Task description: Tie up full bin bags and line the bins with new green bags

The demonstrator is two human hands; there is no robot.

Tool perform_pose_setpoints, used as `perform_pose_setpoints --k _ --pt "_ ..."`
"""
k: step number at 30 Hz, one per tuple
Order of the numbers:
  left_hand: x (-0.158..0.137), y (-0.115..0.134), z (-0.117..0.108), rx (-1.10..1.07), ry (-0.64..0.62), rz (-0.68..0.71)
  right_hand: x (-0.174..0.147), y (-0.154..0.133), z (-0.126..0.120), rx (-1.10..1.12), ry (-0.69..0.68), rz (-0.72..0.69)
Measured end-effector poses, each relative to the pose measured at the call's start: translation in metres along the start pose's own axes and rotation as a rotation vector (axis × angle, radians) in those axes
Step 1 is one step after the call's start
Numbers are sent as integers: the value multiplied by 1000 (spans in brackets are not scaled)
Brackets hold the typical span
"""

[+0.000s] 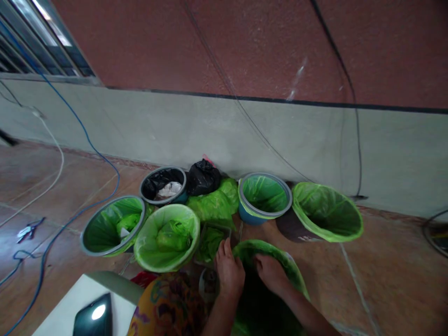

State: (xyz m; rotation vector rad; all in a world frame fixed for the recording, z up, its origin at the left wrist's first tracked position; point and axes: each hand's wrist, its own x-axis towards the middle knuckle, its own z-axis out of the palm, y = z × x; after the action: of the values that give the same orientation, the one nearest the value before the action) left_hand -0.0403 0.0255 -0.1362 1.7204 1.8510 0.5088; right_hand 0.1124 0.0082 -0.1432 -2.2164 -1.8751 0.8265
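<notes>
A bin lined with a green bag [266, 246] stands close in front of me, its inside dark. My left hand [230, 271] is at its left rim, fingers stretched forward and holding nothing I can see. Reaching over the right side, my right hand [271, 273] is inside the bin's mouth with its fingers curled. Whatever they may hold is hidden. Just left of my left hand, a small container [227, 231] holds a crumpled green bag [211, 243].
Several lined bins stand around, including a grey-rimmed one [265, 217] and a dark one [297, 227]. A tied black bag [203, 177] and green bags [213, 205] lie by the wall. A phone [93, 317] rests on a white surface [66, 305]. A blue cable [75, 224] crosses the floor.
</notes>
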Motion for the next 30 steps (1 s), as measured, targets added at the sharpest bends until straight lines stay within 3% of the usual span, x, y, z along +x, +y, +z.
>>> perform_pose_setpoints --k 4,5,8,12,18,21,24,27,30 --pt "2 8 -2 -87 44 9 61 23 -60 -135 345 2" --pt "1 11 -2 -104 46 8 76 28 -70 -211 376 -16" --pt "0 15 -2 -144 39 3 113 40 -82 -378 275 -53" --pt "0 16 -4 -193 19 -10 133 45 -76 -420 119 -93" --pt "2 18 -6 -258 32 -4 134 37 -94 -459 155 -140" --pt "6 22 -12 -404 52 -18 109 20 -115 -516 285 -187" --pt "15 31 -32 -688 2 -196 51 0 -123 -536 373 -276" --pt "24 39 -62 -1068 -141 -455 -27 -12 -105 -502 367 -452" --pt "22 39 -89 -1292 -202 -516 -99 -14 -73 -429 396 -614"
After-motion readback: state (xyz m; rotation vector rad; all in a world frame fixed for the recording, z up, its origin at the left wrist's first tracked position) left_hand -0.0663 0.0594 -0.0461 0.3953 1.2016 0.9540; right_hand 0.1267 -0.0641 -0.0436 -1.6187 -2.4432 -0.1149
